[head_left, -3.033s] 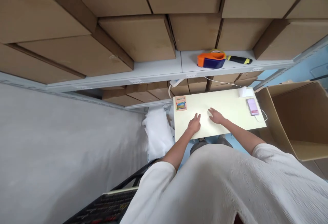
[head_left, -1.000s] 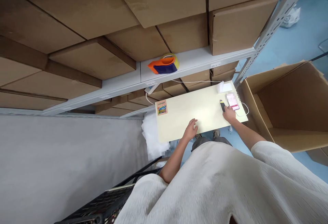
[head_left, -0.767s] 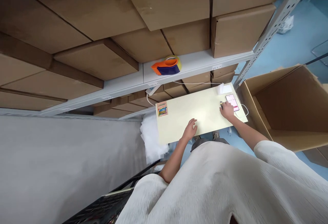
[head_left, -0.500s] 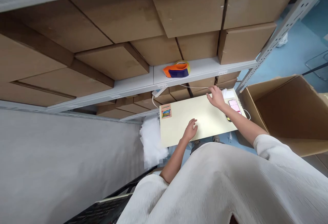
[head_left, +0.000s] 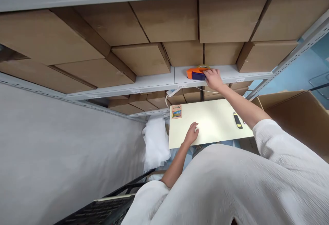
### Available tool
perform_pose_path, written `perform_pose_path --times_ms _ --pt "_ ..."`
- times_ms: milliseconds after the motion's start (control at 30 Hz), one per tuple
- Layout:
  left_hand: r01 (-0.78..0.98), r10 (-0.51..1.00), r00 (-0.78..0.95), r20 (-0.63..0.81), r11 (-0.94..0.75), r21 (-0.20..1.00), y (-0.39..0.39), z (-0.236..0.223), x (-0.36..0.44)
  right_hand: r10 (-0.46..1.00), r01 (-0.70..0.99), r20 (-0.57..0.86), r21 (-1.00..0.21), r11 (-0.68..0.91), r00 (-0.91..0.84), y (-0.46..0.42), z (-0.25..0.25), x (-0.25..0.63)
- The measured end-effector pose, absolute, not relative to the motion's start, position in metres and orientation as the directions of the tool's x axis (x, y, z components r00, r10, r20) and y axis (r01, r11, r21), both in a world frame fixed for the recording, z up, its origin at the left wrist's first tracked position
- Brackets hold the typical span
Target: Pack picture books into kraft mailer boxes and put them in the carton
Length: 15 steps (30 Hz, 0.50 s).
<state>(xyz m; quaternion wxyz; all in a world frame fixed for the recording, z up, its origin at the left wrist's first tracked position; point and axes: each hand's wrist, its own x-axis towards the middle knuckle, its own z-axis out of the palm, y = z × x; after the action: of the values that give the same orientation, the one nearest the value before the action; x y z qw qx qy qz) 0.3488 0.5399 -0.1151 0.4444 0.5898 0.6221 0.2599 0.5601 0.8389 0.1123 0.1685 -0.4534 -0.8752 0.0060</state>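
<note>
On the shelf edge sits an orange and dark-blue tape dispenser (head_left: 195, 73), with a yellowish roll partly showing behind it. My right hand (head_left: 214, 79) reaches up to it, its fingers closed over the dispenser's right end. My left hand (head_left: 191, 134) rests at the front part of the pale yellow table (head_left: 210, 119), fingers spread and holding nothing. A black and yellow utility knife (head_left: 238, 120) lies on the table's right part, below my right forearm. At the table's back left corner is a small card with a colourful picture (head_left: 176, 112).
Cardboard boxes (head_left: 168, 19) fill the grey metal shelf (head_left: 154, 80) ahead. A large open carton (head_left: 295, 115) stands at the right, white foam sheets (head_left: 156, 142) at the left. Below left is a black crate (head_left: 102, 209). My right arm hides most of the phone.
The utility knife went from the shelf to the table, under my right hand. That hand then left it and rose to the tape dispenser, closing over it. My left hand stays at the table.
</note>
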Motion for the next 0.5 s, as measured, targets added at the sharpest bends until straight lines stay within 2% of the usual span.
perform_pose_path --times_ms 167,367,500 --pt "0.481 0.961 0.136 -0.243 0.150 0.864 0.540 -0.124 0.350 0.793 0.820 0.312 -0.070 0.568 -0.523 0.826 0.107 0.560" --pt "0.498 0.942 0.223 -0.250 0.110 0.860 0.547 -0.126 0.363 0.826 0.840 0.342 -0.157 0.520 -0.447 0.755 0.090 0.577" --pt "0.526 0.930 0.259 -0.263 0.093 0.846 0.553 -0.128 0.374 0.880 0.864 0.279 -0.227 0.450 -0.385 0.692 0.053 0.607"
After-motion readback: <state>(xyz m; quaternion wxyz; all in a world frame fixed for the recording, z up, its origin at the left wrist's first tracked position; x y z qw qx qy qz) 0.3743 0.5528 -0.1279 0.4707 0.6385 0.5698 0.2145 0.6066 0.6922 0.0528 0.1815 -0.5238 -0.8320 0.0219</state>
